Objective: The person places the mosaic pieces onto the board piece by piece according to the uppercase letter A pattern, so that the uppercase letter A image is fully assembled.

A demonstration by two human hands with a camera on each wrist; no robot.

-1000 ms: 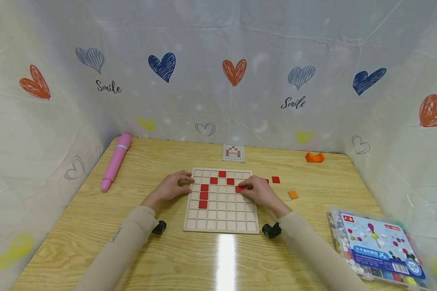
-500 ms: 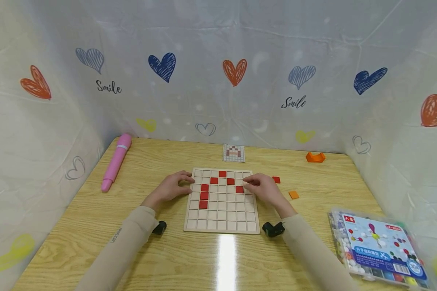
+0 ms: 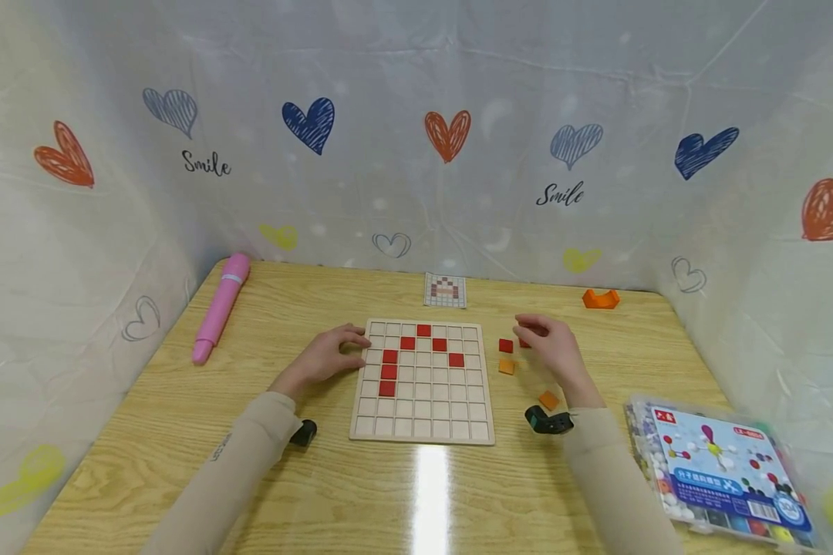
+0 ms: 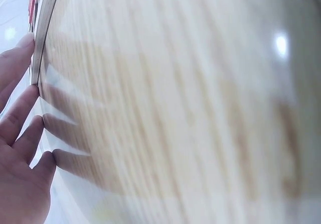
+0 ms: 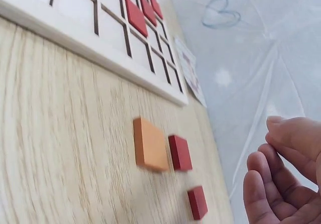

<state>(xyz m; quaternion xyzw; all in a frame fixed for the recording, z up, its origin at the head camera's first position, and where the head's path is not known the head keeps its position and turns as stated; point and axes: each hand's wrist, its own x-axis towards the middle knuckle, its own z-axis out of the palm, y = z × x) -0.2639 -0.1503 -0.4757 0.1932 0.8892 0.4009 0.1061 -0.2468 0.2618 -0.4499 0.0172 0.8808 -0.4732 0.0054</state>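
Note:
A wooden grid board (image 3: 433,441) lies on the table with several red tiles (image 3: 456,360) set in its squares. My left hand (image 3: 326,356) rests at the board's left edge; in the left wrist view its fingertips (image 4: 30,91) touch the rim and tabletop. Right of the board, my right hand (image 3: 555,351) hovers over the loose tiles, fingers loosely bent and nothing visible between them. A loose red tile (image 3: 505,346) and an orange tile (image 3: 507,366) lie beside it. Another red tile (image 5: 197,203) is partly hidden by this hand in the head view.
A second orange tile (image 3: 548,399) lies near the right wrist. Behind the board is a small pattern card (image 3: 445,291). A pink microphone-shaped stick (image 3: 222,308) lies at left, an orange plastic piece (image 3: 600,299) at back right, a boxed molecule kit (image 3: 725,474) at front right.
My right hand has let go of a red tile in the board's right part and moved right, off the board to the loose tiles. The left hand has stayed put.

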